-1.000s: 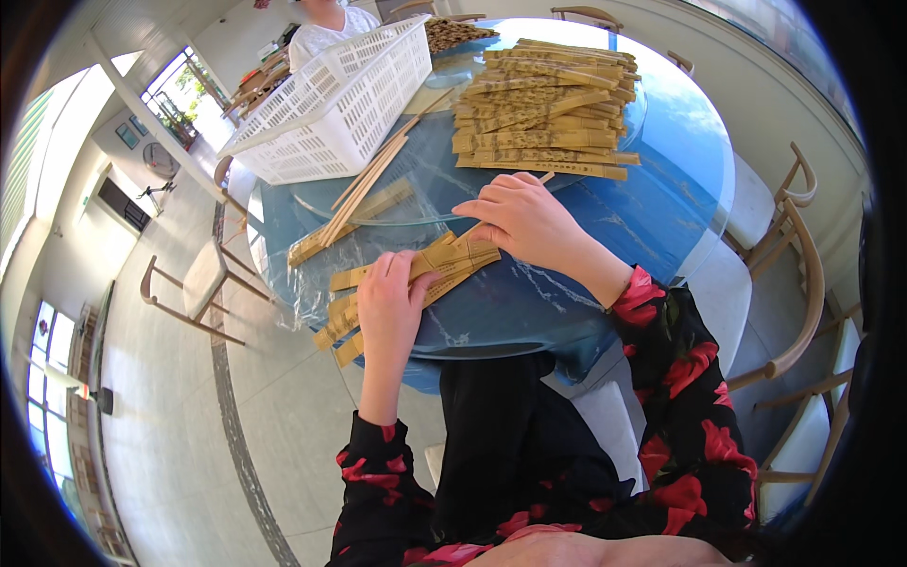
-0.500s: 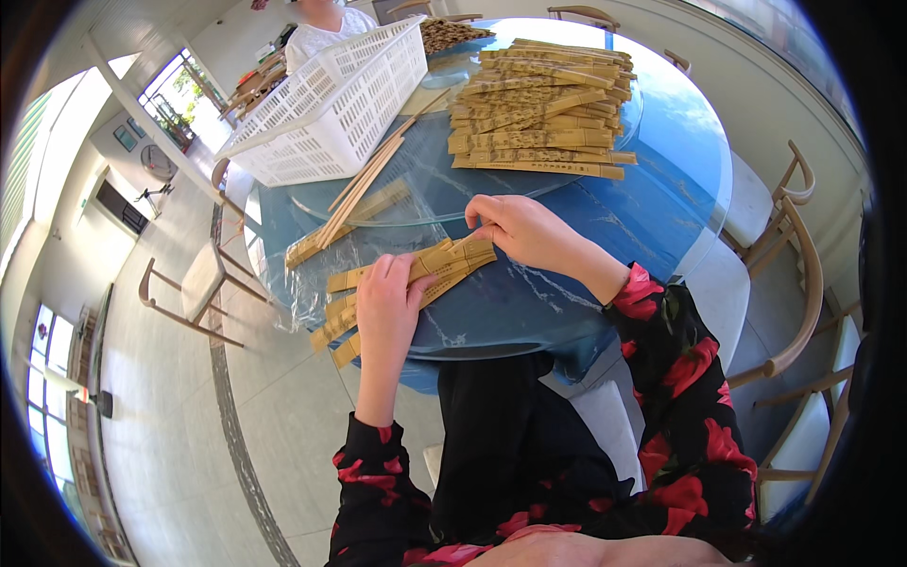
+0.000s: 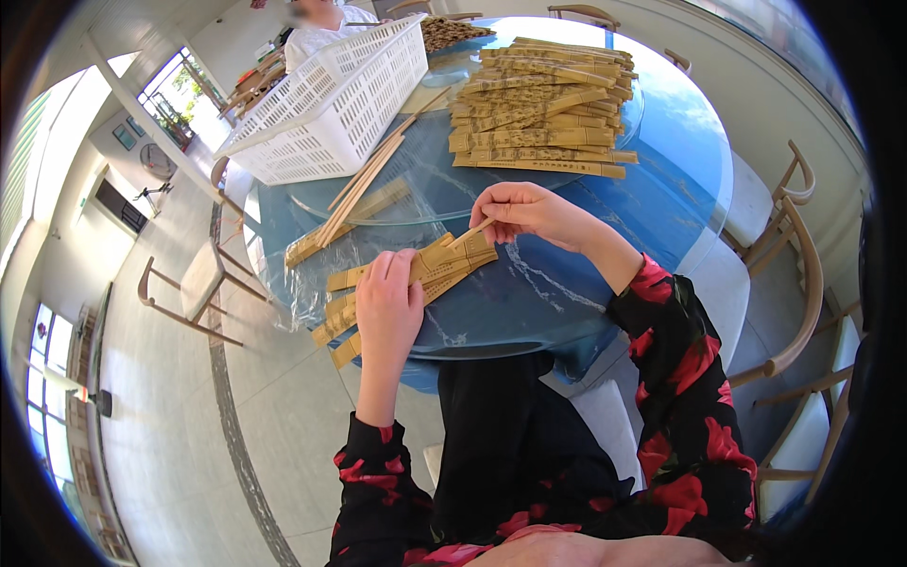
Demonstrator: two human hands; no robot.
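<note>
Several tan printed paper chopstick sleeves [image 3: 449,275] lie fanned near the table's front edge. My left hand [image 3: 387,298] is on top of them, fingers bent and together, gripping the upper sleeve. Just right of it, my right hand [image 3: 524,214] pinches pale wooden chopsticks [image 3: 471,232] near one end. Their other end meets the opening of the sleeve under my left hand; I cannot tell how far inside it reaches. More loose chopsticks [image 3: 363,185] lie slanted beyond my left hand, across another bundle of sleeves [image 3: 310,244] beside clear plastic film.
A large heap of sleeves [image 3: 540,113] rests on the glass turntable ahead. At the far left stands a white perforated plastic basket [image 3: 321,132]. Behind it is a person in white [image 3: 316,40]. A brown pile [image 3: 449,35] lies at the back. Wooden chairs [image 3: 803,274] surround the table.
My right hand has shifted slightly up and right, and the chopsticks in its pinch now show more clearly. My left hand stays on the sleeves. The person opposite has moved slightly.
</note>
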